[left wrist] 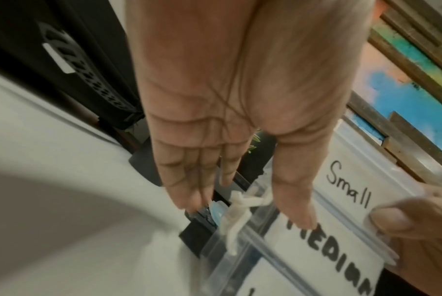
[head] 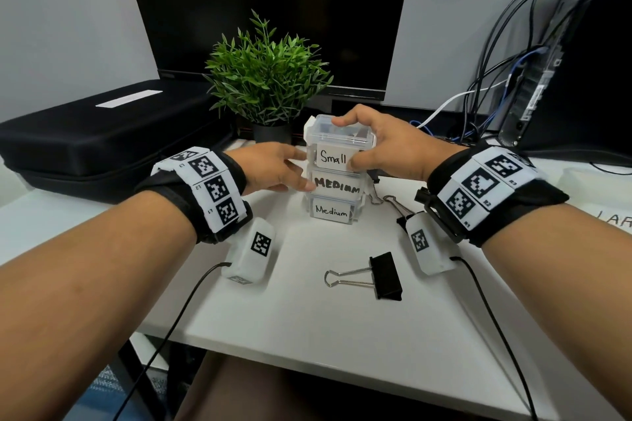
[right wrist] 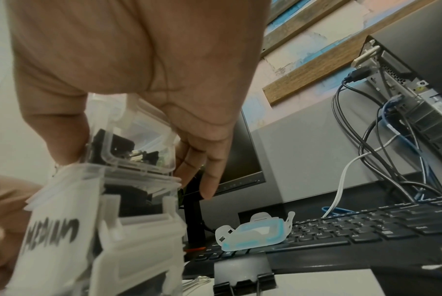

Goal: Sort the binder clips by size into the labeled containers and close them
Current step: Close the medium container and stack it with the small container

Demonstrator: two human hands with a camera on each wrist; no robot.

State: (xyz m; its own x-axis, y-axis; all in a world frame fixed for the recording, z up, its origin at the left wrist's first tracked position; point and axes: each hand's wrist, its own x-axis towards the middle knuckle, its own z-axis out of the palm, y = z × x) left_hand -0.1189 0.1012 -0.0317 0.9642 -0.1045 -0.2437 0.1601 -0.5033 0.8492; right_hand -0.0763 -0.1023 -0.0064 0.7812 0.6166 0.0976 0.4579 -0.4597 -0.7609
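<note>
Three clear containers stand stacked on the white table (head: 307,318): "Small" (head: 337,155) on top, "MEDIUM" (head: 337,185) under it, "Medium" (head: 333,212) at the bottom. My right hand (head: 349,143) grips the Small container (right wrist: 133,140) from above, fingers over its lid and thumb on its label; black clips show inside. My left hand (head: 302,169) lies with straight fingers along the stack's left side, its thumb touching the MEDIUM label (left wrist: 324,246). A large black binder clip (head: 383,275) lies on the table in front. Another clip (head: 398,207) lies partly hidden under my right wrist.
A potted plant (head: 270,79) and a monitor (head: 273,10) stand behind the stack. A black case (head: 102,133) lies at the left; a computer tower with cables (head: 564,61) at the right. A loose blue-sealed lid (right wrist: 255,232) rests on the keyboard (right wrist: 367,224). A "LAR"-labelled container (head: 612,202) sits at the right edge.
</note>
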